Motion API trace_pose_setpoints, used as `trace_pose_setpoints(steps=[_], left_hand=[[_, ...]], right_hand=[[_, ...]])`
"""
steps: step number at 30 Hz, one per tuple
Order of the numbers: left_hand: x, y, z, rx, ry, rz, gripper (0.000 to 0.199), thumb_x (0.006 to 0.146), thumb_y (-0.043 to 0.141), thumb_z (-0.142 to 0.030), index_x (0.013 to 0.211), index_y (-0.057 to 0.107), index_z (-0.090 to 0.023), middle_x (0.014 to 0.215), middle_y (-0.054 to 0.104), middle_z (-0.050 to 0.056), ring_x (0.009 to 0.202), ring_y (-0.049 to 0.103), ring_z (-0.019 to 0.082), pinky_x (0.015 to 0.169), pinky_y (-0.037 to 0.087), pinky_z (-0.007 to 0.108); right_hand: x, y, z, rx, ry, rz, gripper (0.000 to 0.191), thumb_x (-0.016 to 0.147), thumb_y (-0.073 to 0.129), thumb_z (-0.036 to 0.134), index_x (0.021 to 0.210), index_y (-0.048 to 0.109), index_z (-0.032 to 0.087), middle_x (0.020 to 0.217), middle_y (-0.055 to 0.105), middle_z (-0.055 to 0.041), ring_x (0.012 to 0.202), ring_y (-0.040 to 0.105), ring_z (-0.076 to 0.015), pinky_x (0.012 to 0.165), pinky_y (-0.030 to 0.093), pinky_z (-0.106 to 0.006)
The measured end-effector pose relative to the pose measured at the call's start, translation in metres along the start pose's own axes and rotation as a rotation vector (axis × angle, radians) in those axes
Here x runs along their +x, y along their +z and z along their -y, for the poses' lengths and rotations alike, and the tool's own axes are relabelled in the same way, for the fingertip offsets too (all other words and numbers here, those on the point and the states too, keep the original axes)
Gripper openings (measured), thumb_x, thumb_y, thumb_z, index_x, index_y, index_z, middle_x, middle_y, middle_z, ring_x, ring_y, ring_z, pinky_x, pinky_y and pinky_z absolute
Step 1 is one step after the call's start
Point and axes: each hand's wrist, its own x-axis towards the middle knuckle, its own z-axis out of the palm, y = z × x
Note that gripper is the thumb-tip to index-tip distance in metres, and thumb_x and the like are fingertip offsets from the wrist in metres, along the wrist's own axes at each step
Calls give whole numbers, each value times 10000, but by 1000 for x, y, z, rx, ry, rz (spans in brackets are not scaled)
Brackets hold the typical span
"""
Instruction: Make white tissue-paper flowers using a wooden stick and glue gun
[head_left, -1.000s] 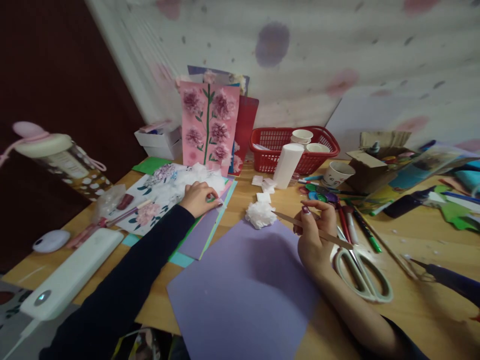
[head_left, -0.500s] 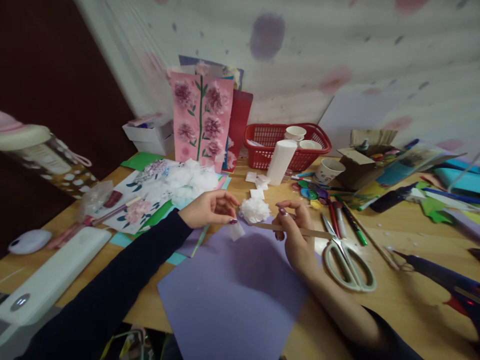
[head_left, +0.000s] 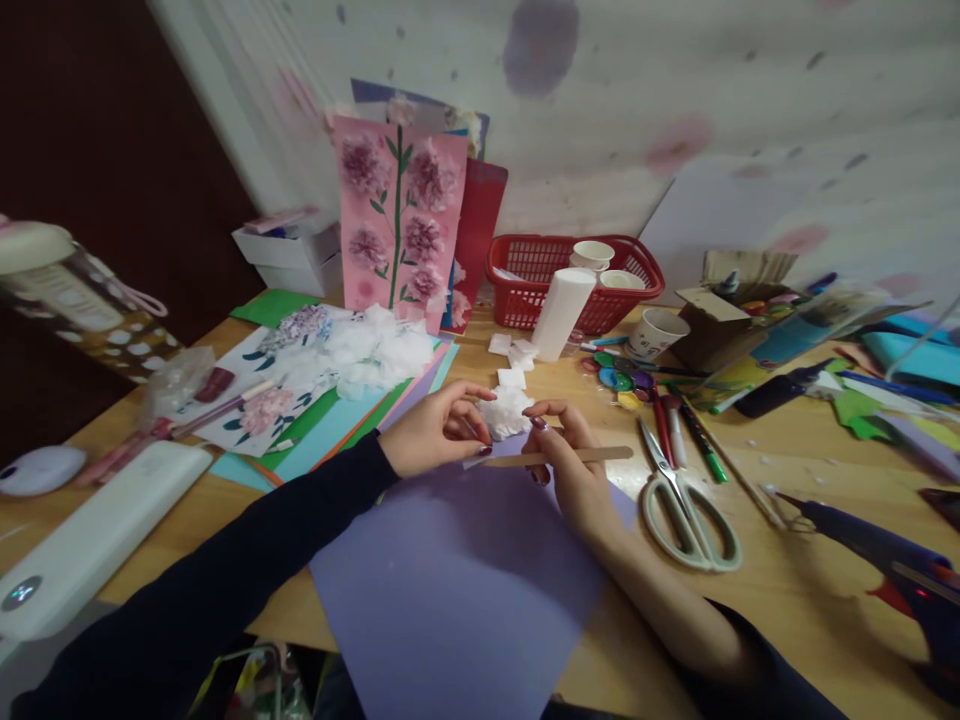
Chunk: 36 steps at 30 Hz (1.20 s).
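Over the upper part of a purple sheet (head_left: 457, 590), my left hand (head_left: 439, 432) pinches a small white tissue piece (head_left: 474, 461) between thumb and finger. My right hand (head_left: 574, 465) holds a flat wooden stick (head_left: 604, 454) between its fingers, its left end at the tissue piece. Just behind both hands lies a ruffled white paper ball (head_left: 505, 412), partly hidden by my fingers. White paper squares (head_left: 511, 379) lie beyond it, near a standing white roll (head_left: 562, 315).
Scissors (head_left: 686, 510) and a glue gun (head_left: 885, 560) lie at right. A red basket (head_left: 514, 300) with paper cups stands behind. At left are fluffy white tissue (head_left: 375, 350), a pink flower picture (head_left: 375, 220) and a long white device (head_left: 97, 540).
My hands have come closer together. The stick's left end has moved left to the tissue piece in my left hand. The view has shifted slightly.
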Motion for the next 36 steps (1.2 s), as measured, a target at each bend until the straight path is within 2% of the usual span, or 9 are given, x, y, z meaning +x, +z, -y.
trace_pose_setpoints(steps=[5, 13, 18, 22, 26, 30, 33, 36], left_hand=[[-2, 5, 2, 56, 38, -23, 520, 672, 665, -88, 1146, 469, -178, 797, 669, -3, 747, 662, 138, 667, 521, 269], [-2, 4, -1, -54, 29, 17, 481, 685, 625, -64, 1133, 480, -162, 809, 673, 9, 827, 662, 155, 705, 510, 281], [-3, 3, -1, -131, 16, 55, 511, 686, 689, -129, 1148, 473, -158, 848, 663, 23, 819, 650, 158, 710, 503, 297], [-2, -1, -1, -186, 12, 96, 586, 641, 707, -71, 1165, 461, -159, 885, 660, 30, 837, 644, 152, 720, 500, 291], [0, -7, 0, -230, 34, 70, 563, 642, 693, -31, 1145, 467, -143, 889, 660, 30, 790, 639, 120, 785, 499, 312], [1, -8, 1, -267, 36, 41, 583, 613, 726, -30, 1131, 490, -156, 1069, 615, 87, 879, 638, 144, 744, 514, 286], [0, -4, 3, -265, 30, 48, 598, 607, 726, -26, 1143, 505, -170, 1180, 558, 118, 992, 625, 189, 679, 510, 245], [0, -2, 6, -258, 22, 56, 591, 608, 708, -4, 1143, 515, -169, 1173, 562, 115, 1019, 622, 200, 672, 513, 237]], right_hand=[[1, -1, -4, -1, 15, 3, 149, 886, 506, 352, 968, 517, 228, 495, 460, 98, 402, 390, -84, 426, 295, -209], [2, -1, -4, -10, 34, -9, 133, 867, 510, 318, 954, 533, 220, 483, 468, 91, 397, 385, -84, 428, 290, -212], [3, -1, -3, -13, 38, -43, 139, 858, 532, 329, 941, 541, 218, 484, 467, 93, 394, 381, -75, 422, 285, -207], [4, -3, -2, 14, 38, -49, 130, 853, 532, 324, 925, 541, 216, 468, 447, 98, 385, 367, -74, 418, 279, -208], [6, -6, -1, 66, -19, -109, 104, 852, 528, 309, 900, 540, 218, 424, 365, 116, 354, 306, -69, 391, 233, -206], [8, -6, -1, 95, -55, -191, 89, 847, 539, 301, 877, 534, 218, 435, 351, 115, 352, 296, -67, 382, 214, -206], [7, -4, -2, 104, -36, -160, 87, 841, 535, 293, 884, 539, 218, 432, 364, 113, 352, 298, -68, 385, 224, -207], [5, -3, -2, 97, -19, -125, 96, 845, 532, 301, 893, 543, 218, 416, 365, 113, 350, 300, -73, 387, 225, -207]])
